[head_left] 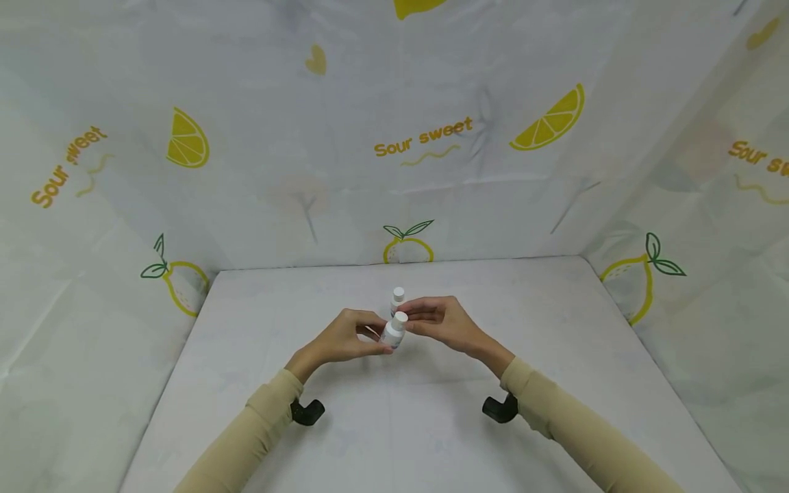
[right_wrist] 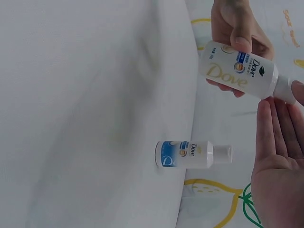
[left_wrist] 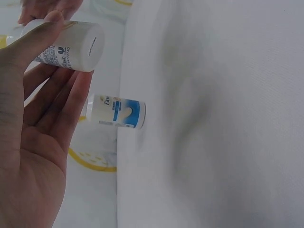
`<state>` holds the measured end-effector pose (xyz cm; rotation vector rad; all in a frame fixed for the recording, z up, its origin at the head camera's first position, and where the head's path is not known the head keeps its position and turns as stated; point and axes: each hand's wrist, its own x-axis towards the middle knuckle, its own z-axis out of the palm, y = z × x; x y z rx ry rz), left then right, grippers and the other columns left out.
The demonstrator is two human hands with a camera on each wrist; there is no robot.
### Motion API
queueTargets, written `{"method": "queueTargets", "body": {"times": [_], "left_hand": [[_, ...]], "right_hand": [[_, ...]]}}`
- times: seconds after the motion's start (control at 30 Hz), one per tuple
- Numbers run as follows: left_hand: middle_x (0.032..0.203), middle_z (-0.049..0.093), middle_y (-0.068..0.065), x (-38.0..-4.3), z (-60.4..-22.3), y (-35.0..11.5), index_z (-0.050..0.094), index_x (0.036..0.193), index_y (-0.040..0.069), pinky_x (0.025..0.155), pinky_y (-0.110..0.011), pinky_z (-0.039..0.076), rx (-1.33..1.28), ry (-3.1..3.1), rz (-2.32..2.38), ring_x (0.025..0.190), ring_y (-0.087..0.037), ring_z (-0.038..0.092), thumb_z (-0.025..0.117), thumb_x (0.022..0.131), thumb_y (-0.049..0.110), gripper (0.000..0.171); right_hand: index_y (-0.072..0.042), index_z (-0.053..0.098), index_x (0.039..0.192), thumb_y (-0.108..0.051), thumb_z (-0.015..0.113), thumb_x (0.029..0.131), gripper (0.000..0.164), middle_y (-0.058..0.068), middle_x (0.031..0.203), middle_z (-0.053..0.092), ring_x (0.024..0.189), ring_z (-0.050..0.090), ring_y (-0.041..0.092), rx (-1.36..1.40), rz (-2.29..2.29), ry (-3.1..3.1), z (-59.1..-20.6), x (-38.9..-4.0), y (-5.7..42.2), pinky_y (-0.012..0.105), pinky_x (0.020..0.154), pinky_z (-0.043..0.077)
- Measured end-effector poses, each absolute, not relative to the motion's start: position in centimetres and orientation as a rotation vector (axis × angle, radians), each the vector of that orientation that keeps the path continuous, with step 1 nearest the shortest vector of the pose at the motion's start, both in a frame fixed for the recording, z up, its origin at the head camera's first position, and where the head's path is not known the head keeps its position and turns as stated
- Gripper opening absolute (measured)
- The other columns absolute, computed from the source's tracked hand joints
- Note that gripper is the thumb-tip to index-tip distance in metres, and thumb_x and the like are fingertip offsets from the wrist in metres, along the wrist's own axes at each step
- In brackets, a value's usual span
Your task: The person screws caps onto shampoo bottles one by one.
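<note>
A small white Dove bottle (head_left: 392,335) with a white cap (right_wrist: 284,89) is held above the table, tilted in the head view. My left hand (head_left: 345,335) grips its body, thumb on one side and fingers on the other. At the cap end, my right hand (head_left: 446,322) pinches the cap between thumb and fingertips. Its other fingers (right_wrist: 284,128) stretch out nearly straight. Behind the held bottle, a second Dove bottle (right_wrist: 186,154), white with a blue lower part, stands upright on the table, partly hidden by the right fingers in the head view.
The white-covered table (head_left: 394,424) meets a white back curtain (head_left: 345,205) printed with lemons and lettering. Similar curtains hang at the left and right sides. Black curved wrist mounts (head_left: 308,413) stick out under both forearms.
</note>
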<state>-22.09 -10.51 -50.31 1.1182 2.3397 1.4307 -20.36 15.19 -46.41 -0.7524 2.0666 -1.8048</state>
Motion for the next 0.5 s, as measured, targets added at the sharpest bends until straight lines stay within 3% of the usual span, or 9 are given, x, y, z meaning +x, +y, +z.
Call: {"method": "queueTargets", "body": {"times": [0.5], "left_hand": [[0.103, 0.072, 0.003, -21.8, -50.0, -10.7, 0.071, 0.109, 0.02, 0.08, -0.025, 0.06, 1.147, 2.257, 1.421, 0.091, -0.008, 0.069, 0.079, 0.079, 0.034, 0.034]], "right_hand": [[-0.01, 0.066, 0.122, -0.017, 0.072, 0.088, 0.036, 0.01, 0.128, 0.066, 0.115, 0.066, 0.023, -0.838, -1.695, 1.987, -46.2, -21.6, 15.9, 0.032, 0.093, 0.058]]}}
